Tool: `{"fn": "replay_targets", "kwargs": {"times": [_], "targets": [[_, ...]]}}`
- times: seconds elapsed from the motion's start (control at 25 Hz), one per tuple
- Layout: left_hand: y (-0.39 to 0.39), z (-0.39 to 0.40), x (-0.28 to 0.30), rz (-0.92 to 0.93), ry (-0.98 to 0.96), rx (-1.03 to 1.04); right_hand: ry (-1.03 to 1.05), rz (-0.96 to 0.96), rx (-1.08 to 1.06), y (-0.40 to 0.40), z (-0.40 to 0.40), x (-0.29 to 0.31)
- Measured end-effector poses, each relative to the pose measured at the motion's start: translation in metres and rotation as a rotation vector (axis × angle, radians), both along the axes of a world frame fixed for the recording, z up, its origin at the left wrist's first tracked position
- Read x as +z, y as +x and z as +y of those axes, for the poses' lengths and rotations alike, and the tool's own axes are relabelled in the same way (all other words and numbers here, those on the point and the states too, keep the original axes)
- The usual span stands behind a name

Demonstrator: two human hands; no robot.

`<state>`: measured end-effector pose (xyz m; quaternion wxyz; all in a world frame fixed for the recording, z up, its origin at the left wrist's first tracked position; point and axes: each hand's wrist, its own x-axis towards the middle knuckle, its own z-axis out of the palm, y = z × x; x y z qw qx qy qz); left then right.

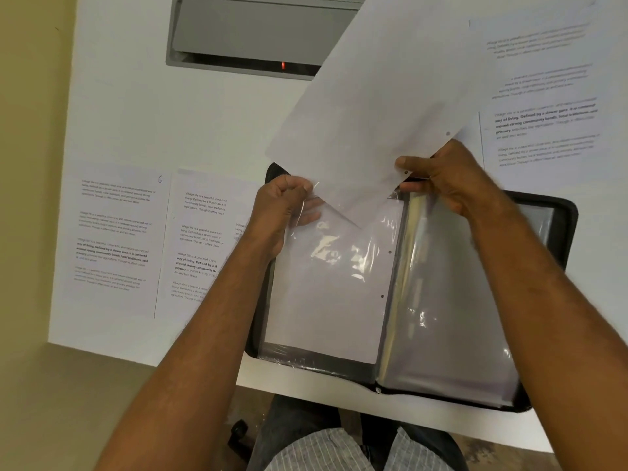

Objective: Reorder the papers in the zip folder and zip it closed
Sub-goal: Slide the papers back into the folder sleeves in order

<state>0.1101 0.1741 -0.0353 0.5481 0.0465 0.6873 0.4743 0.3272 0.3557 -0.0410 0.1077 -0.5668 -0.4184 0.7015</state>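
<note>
Zip folder (560, 212) lay open on the white bench (210, 124), near its front edge. Right hand (448, 178) pinched a blank-side sheet (380, 107) by its punched edge, thumb on top, sheet angled up and away from the grip with its lower corner at the mouth of the clear sleeve (326, 283). Left hand (282, 205) pinched the sleeve's top edge, fingers curled, just left of that corner. Printed pages (115, 232) lay flat left of the left grip; more pages (543, 124) lay beyond the right grip. Grey recessed panel (244, 32) sat further back.
</note>
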Motion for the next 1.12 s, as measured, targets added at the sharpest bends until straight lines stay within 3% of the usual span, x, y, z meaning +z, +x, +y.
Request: {"fn": "replay_targets", "kwargs": {"times": [0.2, 0.44, 0.6, 0.84, 1.12], "targets": [[0.000, -0.001, -0.003, 0.043, -0.036, -0.017, -0.056, -0.021, 0.048, 0.014, 0.016, -0.003], [-0.001, -0.003, 0.002, 0.086, -0.006, -0.083, 0.055, 0.028, 0.005, 0.018, 0.020, -0.003], [-0.003, -0.002, 0.005, 0.047, 0.011, -0.051, 0.088, 0.103, -0.124, 0.014, 0.010, -0.005], [-0.003, 0.002, 0.002, 0.215, 0.123, -0.215, 0.000, 0.325, -0.333, 0.011, 0.005, 0.003], [-0.018, 0.007, 0.007, 0.402, 0.163, -0.408, -0.009, 0.326, -0.312, 0.004, 0.001, 0.007]]}}
